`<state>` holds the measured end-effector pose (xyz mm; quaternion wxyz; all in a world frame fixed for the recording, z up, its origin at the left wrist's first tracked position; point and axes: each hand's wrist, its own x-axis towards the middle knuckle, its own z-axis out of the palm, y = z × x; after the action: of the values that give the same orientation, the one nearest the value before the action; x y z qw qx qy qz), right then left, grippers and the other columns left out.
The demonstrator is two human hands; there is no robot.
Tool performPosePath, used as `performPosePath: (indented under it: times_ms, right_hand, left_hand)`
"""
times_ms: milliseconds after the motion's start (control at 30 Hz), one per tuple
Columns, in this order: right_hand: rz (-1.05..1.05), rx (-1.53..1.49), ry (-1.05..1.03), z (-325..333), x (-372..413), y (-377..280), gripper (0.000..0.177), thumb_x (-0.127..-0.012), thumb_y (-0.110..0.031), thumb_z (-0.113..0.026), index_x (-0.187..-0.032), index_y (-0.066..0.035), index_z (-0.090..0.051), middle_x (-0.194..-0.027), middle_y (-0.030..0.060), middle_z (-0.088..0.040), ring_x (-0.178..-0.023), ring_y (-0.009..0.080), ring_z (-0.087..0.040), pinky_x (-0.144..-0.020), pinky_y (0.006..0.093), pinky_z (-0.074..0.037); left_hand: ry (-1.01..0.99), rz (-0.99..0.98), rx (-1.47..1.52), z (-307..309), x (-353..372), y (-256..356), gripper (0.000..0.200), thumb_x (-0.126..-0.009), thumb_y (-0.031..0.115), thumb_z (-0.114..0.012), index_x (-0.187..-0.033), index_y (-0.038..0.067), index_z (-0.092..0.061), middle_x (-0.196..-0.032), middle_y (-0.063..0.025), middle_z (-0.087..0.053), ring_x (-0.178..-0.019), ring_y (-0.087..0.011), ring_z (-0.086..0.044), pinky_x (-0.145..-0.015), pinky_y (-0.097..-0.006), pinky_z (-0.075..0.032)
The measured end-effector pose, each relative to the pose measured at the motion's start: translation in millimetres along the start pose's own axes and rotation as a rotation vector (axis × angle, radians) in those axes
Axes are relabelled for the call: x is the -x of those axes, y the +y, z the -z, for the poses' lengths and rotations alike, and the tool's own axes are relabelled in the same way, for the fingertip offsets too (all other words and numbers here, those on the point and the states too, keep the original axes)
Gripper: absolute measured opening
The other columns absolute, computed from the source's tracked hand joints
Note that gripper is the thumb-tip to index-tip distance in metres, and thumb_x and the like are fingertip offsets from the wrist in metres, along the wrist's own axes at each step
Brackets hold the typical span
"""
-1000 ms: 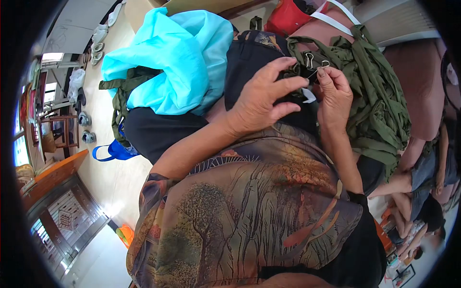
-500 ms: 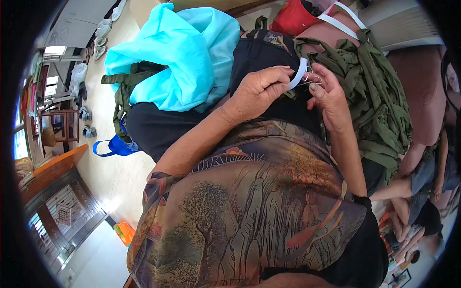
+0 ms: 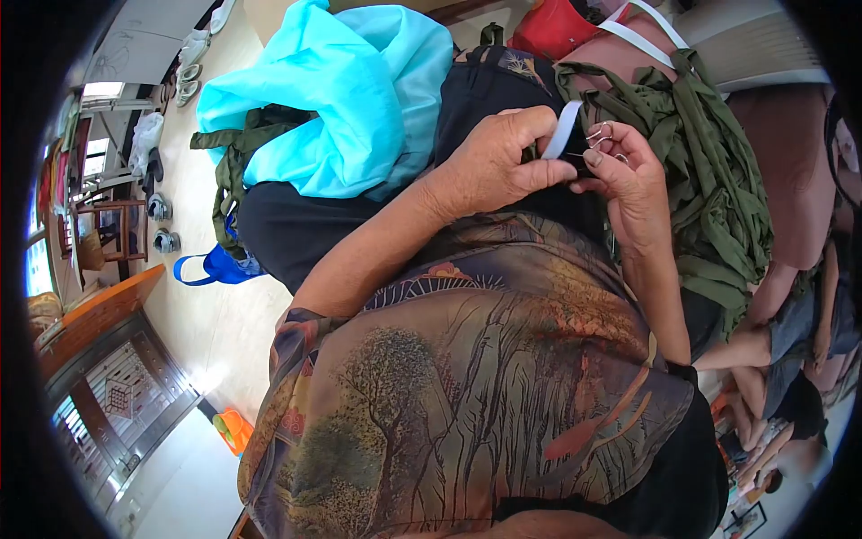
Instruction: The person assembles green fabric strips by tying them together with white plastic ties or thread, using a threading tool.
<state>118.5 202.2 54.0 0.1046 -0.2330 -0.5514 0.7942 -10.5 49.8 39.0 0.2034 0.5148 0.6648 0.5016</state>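
Head view: the left hand pinches a white band, which stands up between the hands; the right hand grips thin wire. A slack pinch could lose the band. Green straps, beside the right hand, could snag the wire.

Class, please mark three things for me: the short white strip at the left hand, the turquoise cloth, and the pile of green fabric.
White strip [image 3: 563,132]: head view, middle of its curved length.
Turquoise cloth [image 3: 346,112]: head view, its bunched folds.
Green fabric [image 3: 718,193]: head view, middle of the pile.
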Motion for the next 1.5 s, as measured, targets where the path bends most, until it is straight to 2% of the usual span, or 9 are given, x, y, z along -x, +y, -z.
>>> performPosePath:
  times_ms: [200,300,500,667,733,833,933,1133,1500]
  right_hand:
    - [0.086,-0.120,0.084,-1.7,0.6,6.1,0.028,-0.083,-0.007,-0.068,-0.108,0.000,-0.056,-0.092,0.0040,-0.056,-0.081,0.0108,-0.059,-0.063,0.0280,-0.057]
    - [0.130,-0.151,0.144,17.5,-8.2,0.2,0.024,-0.086,-0.008,-0.065,-0.107,0.000,-0.056,-0.094,0.0046,-0.056,-0.081,0.0107,-0.058,-0.062,0.0298,-0.057]
    - [0.045,-0.063,0.146,21.3,-1.5,13.4,0.024,-0.084,-0.009,-0.067,-0.105,0.000,-0.057,-0.088,0.0025,-0.057,-0.076,0.0097,-0.057,-0.058,0.0275,-0.054]
    - [-0.031,0.708,0.278,63.4,29.5,21.7,0.041,-0.078,-0.012,-0.074,-0.113,0.001,-0.056,-0.079,0.0032,-0.058,-0.067,0.0094,-0.055,-0.056,0.0239,-0.045]
    - [-0.024,1.279,0.174,95.5,50.3,27.5,0.049,-0.075,-0.019,-0.076,-0.116,-0.002,-0.056,-0.078,0.0077,-0.060,-0.068,0.0186,-0.059,-0.061,0.0313,-0.048]
    - [-0.249,1.424,0.083,107.9,74.3,34.2,0.055,-0.070,-0.025,-0.077,-0.115,-0.002,-0.057,-0.081,0.0121,-0.061,-0.073,0.0291,-0.062,-0.069,0.0382,-0.049]
    - [0.334,1.666,0.076,92.1,74.7,27.8,0.050,-0.071,-0.021,-0.076,-0.113,-0.002,-0.058,-0.084,0.0130,-0.063,-0.081,0.0343,-0.062,-0.075,0.0402,-0.048]
    - [0.238,0.809,-0.320,5.7,15.6,11.7,0.011,-0.085,-0.007,-0.063,-0.093,0.001,-0.064,-0.086,0.0125,-0.063,-0.079,0.0222,-0.062,-0.071,0.0297,-0.047]
    - [0.202,0.809,-0.480,-18.2,-7.8,37.4,0.010,-0.081,-0.003,-0.065,-0.086,0.002,-0.059,-0.078,0.0107,-0.062,-0.068,0.0201,-0.059,-0.065,0.0303,-0.048]
  left_hand:
    - [-0.003,0.202,0.291,5.4,9.6,-10.2,0.020,-0.084,0.013,-0.070,-0.099,0.003,-0.061,-0.081,0.0000,-0.060,-0.073,-0.0067,-0.055,-0.066,-0.0220,-0.045]
    - [-0.094,0.487,0.461,9.3,19.3,-24.3,0.018,-0.087,0.010,-0.067,-0.101,0.002,-0.062,-0.079,-0.0014,-0.062,-0.073,-0.0062,-0.056,-0.065,-0.0217,-0.046]
    - [0.022,0.428,0.747,-17.3,39.4,-36.2,0.016,-0.096,0.013,-0.056,-0.100,0.000,-0.064,-0.076,-0.0010,-0.062,-0.073,-0.0073,-0.056,-0.070,-0.0218,-0.045]
    - [0.113,0.433,0.712,-18.2,43.9,-38.3,0.019,-0.098,0.016,-0.051,-0.100,0.001,-0.063,-0.080,-0.0020,-0.062,-0.074,-0.0075,-0.055,-0.072,-0.0218,-0.045]
    - [0.143,0.430,0.757,-20.7,43.7,-41.8,0.019,-0.098,0.015,-0.050,-0.101,0.001,-0.062,-0.085,-0.0019,-0.060,-0.075,-0.0076,-0.055,-0.071,-0.0223,-0.046]
    - [0.161,0.352,0.714,-24.4,45.1,-47.7,0.019,-0.098,0.014,-0.049,-0.105,0.000,-0.061,-0.088,-0.0024,-0.059,-0.076,-0.0081,-0.055,-0.071,-0.0231,-0.048]
    - [0.187,0.320,0.678,-28.6,42.5,-45.7,0.021,-0.099,0.013,-0.048,-0.109,0.000,-0.060,-0.092,-0.0034,-0.057,-0.078,-0.0090,-0.056,-0.073,-0.0241,-0.049]
    - [0.192,0.311,0.573,-26.9,41.8,-40.3,0.022,-0.099,0.011,-0.048,-0.115,-0.001,-0.058,-0.099,-0.0045,-0.056,-0.084,-0.0101,-0.057,-0.074,-0.0252,-0.049]
    - [0.209,0.194,0.381,-31.5,43.4,-53.3,0.021,-0.098,0.009,-0.050,-0.113,-0.002,-0.059,-0.101,-0.0029,-0.058,-0.092,-0.0090,-0.056,-0.082,-0.0237,-0.047]
